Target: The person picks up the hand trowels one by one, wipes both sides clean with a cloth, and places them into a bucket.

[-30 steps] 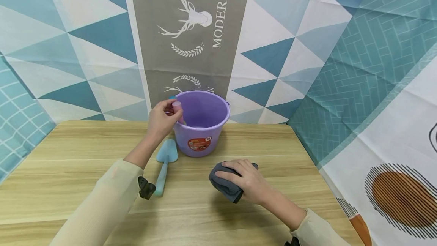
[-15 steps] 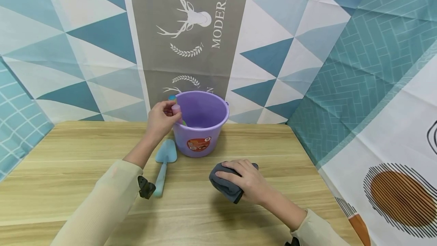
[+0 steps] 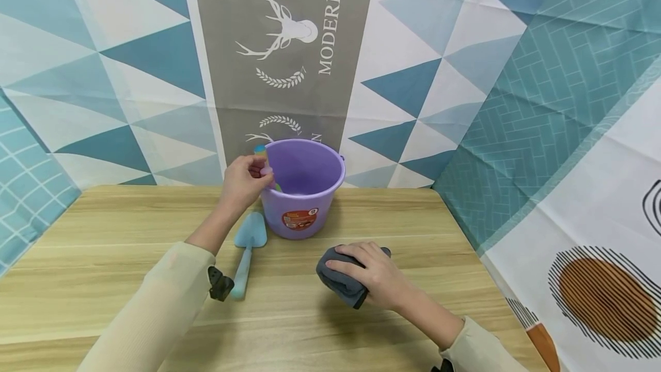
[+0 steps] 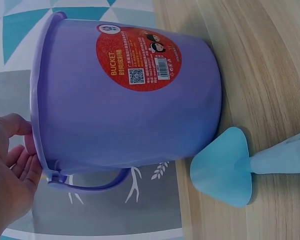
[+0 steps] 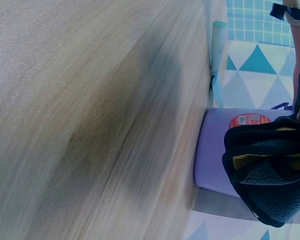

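Observation:
My left hand [image 3: 244,179] is at the left rim of a purple bucket [image 3: 295,214], pinching a pink rod-like piece [image 3: 266,171] between thumb and fingers. Most of that piece is hidden by the hand and the rim, so I cannot tell its kind. Just behind it, a yellow piece with a blue end [image 3: 260,149] sticks up at the rim. A bit of green shows inside the bucket below the fingers. My right hand [image 3: 379,274] grips a folded dark grey cloth [image 3: 341,277] over the table; its layered, yellow-lined folds face the right wrist view.
A light blue trowel [image 3: 251,231] lies on the wooden table [image 3: 129,280], its blade beside the bucket and its handle toward me. Patterned cloth [image 3: 403,73] hangs behind and at both sides of the table. The bucket's handle [image 4: 97,187] hangs at its far side.
The pink piece has sunk lower at the bucket's rim, with the left hand still on it. The right hand and the cloth have stayed in place. The view has shifted slightly.

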`<state>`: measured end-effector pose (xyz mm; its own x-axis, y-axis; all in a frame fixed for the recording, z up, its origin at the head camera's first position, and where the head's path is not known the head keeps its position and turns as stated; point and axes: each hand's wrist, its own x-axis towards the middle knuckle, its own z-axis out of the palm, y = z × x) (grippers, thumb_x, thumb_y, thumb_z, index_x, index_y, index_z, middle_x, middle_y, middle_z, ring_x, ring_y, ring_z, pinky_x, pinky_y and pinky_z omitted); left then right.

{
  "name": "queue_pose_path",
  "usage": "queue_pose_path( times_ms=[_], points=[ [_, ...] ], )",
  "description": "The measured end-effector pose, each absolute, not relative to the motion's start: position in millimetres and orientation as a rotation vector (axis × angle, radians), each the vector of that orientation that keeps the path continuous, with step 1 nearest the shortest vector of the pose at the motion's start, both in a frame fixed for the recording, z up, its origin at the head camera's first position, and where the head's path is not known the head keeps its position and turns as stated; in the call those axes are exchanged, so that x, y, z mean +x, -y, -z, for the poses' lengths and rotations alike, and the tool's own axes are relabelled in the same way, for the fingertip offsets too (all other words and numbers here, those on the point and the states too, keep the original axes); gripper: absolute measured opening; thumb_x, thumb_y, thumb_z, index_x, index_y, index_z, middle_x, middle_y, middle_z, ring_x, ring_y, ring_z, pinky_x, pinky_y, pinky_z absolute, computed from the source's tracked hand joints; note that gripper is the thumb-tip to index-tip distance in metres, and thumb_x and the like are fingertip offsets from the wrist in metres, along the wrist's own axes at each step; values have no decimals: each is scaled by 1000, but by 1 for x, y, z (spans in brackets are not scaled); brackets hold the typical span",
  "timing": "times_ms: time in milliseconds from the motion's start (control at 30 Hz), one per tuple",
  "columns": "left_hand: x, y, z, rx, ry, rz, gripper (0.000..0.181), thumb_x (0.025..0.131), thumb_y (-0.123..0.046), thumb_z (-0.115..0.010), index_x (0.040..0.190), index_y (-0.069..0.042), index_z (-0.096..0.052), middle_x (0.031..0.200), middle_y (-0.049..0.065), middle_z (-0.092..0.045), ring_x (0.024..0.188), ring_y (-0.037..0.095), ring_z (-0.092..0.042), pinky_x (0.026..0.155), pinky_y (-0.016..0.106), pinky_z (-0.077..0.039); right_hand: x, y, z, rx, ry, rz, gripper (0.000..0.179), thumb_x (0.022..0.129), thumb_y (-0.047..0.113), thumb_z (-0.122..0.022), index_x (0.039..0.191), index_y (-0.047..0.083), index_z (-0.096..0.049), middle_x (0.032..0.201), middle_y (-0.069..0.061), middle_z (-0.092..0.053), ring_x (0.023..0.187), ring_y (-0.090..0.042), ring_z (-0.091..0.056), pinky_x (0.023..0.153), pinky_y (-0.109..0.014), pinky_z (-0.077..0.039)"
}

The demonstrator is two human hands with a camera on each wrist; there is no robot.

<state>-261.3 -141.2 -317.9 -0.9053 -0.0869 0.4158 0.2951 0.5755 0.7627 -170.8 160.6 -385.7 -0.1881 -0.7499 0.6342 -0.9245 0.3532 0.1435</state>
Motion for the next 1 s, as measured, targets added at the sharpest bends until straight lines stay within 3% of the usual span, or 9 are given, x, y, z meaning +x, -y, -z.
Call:
queue_pose_path(
  times_ms=[433, 667, 867, 1000],
  points=[
    [-259, 144, 318, -172, 2401, 1303, 38, 82, -6, -62, 116, 9, -59, 109, 22, -57, 97, 33, -60, 86, 38, -53, -169, -162, 385, 1449, 2009, -348, 35, 91, 33, -57, 123, 19, -58, 119, -10, -58, 105, -24, -56, 79, -37, -49],
    [-254, 150, 319, -184, 2345, 1325, 35, 84, -10, -64, 114, 8, -61, 108, 23, -59, 94, 32, -61, 76, 15, -50, -168, -162, 385, 1461, 2018, -342, 38, 89, 33, -61, 124, 19, -58, 120, -10, -57, 105, -24, -56, 80, -37, -49],
    [-246, 157, 324, -160, 2339, 1309, 42, 85, -24, -67, 115, 5, -61, 107, 22, -61, 93, 29, -61, 83, 36, -52, -169, -161, 384, 1465, 2013, -346, 37, 90, 33, -60, 124, 19, -58, 119, -10, -58, 105, -25, -56, 81, -38, -49],
    [-240, 162, 329, -161, 2320, 1328, 42, 84, -22, -67, 114, 6, -61, 104, 24, -62, 90, 28, -61, 82, 38, -53, -169, -162, 384, 1463, 2001, -346, 36, 90, 33, -58, 123, 19, -59, 118, -11, -58, 104, -26, -57, 82, -38, -50]
  ],
)
